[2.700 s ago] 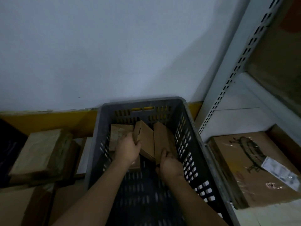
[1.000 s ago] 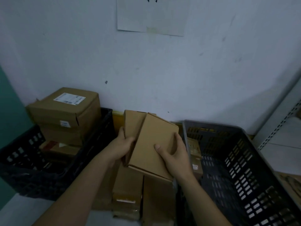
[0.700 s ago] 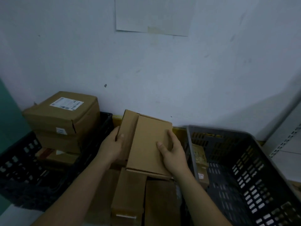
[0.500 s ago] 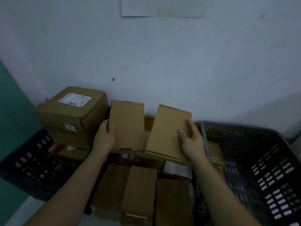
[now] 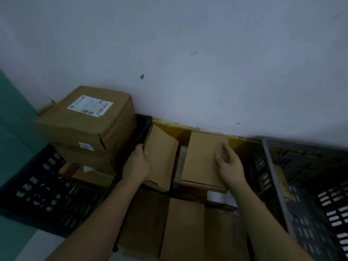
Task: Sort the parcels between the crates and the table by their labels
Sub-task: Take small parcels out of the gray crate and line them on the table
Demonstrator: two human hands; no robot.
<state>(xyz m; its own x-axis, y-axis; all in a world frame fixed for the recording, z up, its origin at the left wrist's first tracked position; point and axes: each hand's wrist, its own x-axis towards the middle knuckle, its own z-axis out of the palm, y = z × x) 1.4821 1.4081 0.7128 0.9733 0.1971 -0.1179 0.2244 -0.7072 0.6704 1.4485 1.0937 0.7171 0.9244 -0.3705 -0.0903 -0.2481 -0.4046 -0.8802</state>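
The left hand (image 5: 138, 164) gripped a flat parcel (image 5: 160, 157) by its near-left edge, its long axis running away from the fingers toward the wall. The right hand (image 5: 230, 169) lay with fingers curled on the second parcel (image 5: 202, 157), which rested on the stacked boxes (image 5: 184, 228) just beyond and left of its fingertips. Both parcels sat between the black crate (image 5: 47, 191) and the grey crate (image 5: 301, 185), each already under its own hand.

Left hand (image 5: 138, 162), right hand (image 5: 230, 167) gripping.

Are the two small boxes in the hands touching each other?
Apart. The head view shows a dark gap between the left box and the right box.
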